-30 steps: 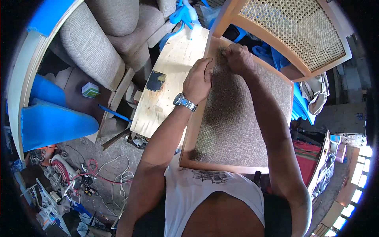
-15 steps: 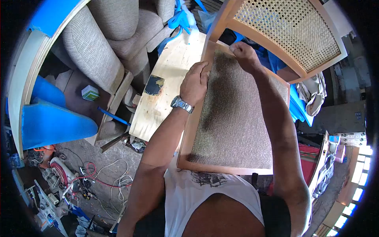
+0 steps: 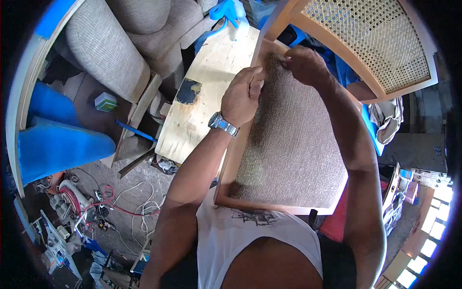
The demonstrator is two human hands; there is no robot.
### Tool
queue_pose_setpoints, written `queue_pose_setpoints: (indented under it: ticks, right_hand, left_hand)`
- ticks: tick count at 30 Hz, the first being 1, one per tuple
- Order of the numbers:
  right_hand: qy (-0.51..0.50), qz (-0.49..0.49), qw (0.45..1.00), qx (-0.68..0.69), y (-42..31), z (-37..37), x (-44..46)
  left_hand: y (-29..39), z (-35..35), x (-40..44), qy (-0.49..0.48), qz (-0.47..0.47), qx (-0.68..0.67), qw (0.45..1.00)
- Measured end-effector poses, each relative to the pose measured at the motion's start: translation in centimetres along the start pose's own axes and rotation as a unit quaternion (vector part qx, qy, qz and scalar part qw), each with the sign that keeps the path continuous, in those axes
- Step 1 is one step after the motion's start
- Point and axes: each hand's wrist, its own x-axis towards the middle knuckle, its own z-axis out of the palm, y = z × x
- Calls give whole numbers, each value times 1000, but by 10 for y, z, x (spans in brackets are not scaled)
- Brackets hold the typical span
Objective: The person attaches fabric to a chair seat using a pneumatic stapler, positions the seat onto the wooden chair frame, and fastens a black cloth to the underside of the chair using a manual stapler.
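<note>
In front of me is a wooden chair frame (image 3: 239,159) whose seat is covered in brown woven fabric (image 3: 293,149). My left hand (image 3: 242,95), with a metal watch (image 3: 223,124) on its wrist, is closed at the seat's left rail, thumb and fingers curled by the fabric edge. At the far end of the seat, my right hand (image 3: 308,66) is bent over with its fingers pinched on the fabric near the corner. What its other fingers do underneath is hidden.
The chair's cane backrest (image 3: 370,41) rises at the far right. A pale plywood board (image 3: 211,62) lies left of the seat. Grey upholstered furniture (image 3: 103,45), a blue curved piece (image 3: 65,149) and a small green-white box (image 3: 105,102) stand left. Cables and hoses (image 3: 110,204) cover the floor.
My right hand has turned from a fist at the far rail to a pinch on the fabric near the corner. My left hand has shifted slightly up and curled more. The view moved a little.
</note>
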Motion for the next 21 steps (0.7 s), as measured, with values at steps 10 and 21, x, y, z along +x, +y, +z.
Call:
queue_pose_setpoints:
  ticks: [10,21]
  right_hand:
    - [24,-68,988,-134,-21,-2,0]
    - [14,-52,997,-61,-2,-1,-2]
  left_hand:
    - [20,-1,4,-28,-16,144,989]
    - [9,1,1,-16,-4,116,993]
